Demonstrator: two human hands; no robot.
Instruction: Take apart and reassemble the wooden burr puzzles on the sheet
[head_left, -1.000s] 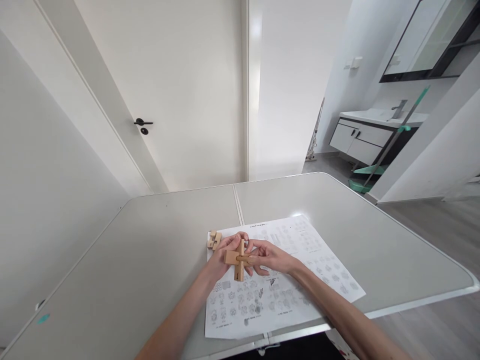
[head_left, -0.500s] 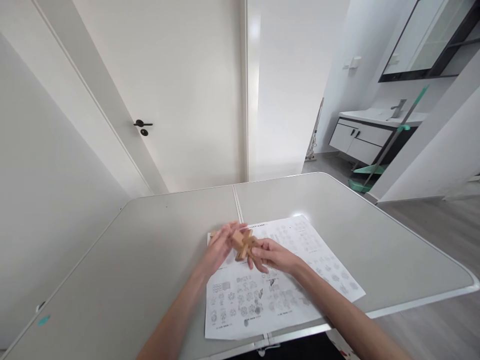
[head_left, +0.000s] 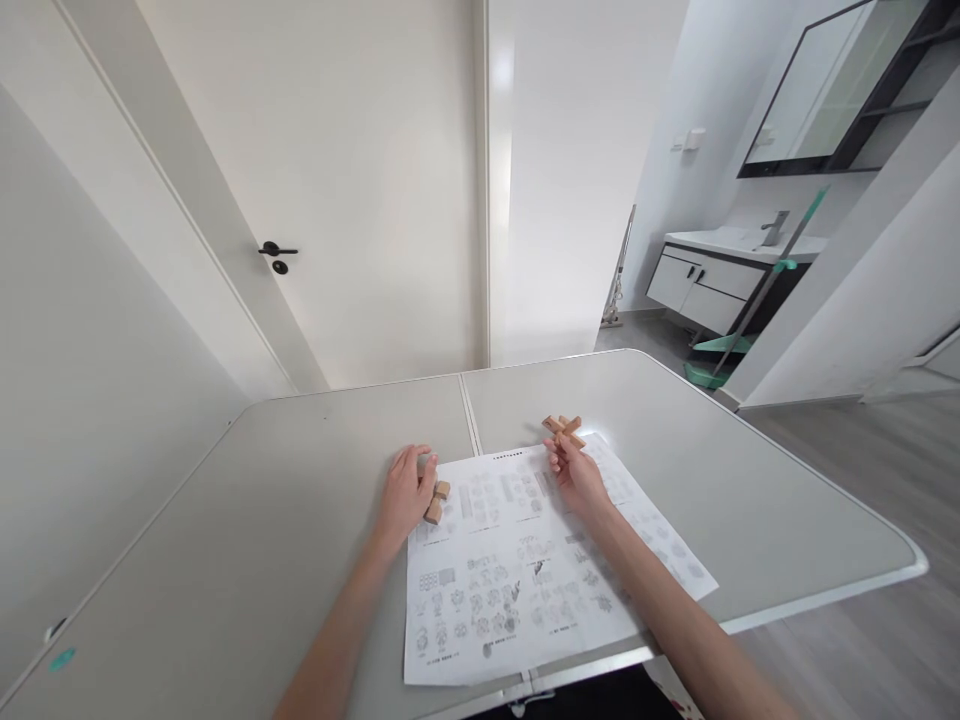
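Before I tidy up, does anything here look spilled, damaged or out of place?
One oddity: a small teal oval patch on the pale grey tabletop, near its left edge, unlike the plain surface around it. Sticker or stain, I can't tell.

- A sheet (head_left: 487, 640) lies on the near part of the tabletop (head_left: 262, 530), across its middle seam.
- At the sheet's far left corner sit small blocks (head_left: 434, 512), just right of the left hand (head_left: 407, 490).
- Crossed blocks (head_left: 564, 429) are at the right hand's (head_left: 579, 478) fingertips by the sheet's far edge, well right of the small blocks.
- A door (head_left: 360, 180) stands behind the tabletop.
- Far right, a sink cabinet (head_left: 697, 288) hangs below a mirror (head_left: 806, 85).
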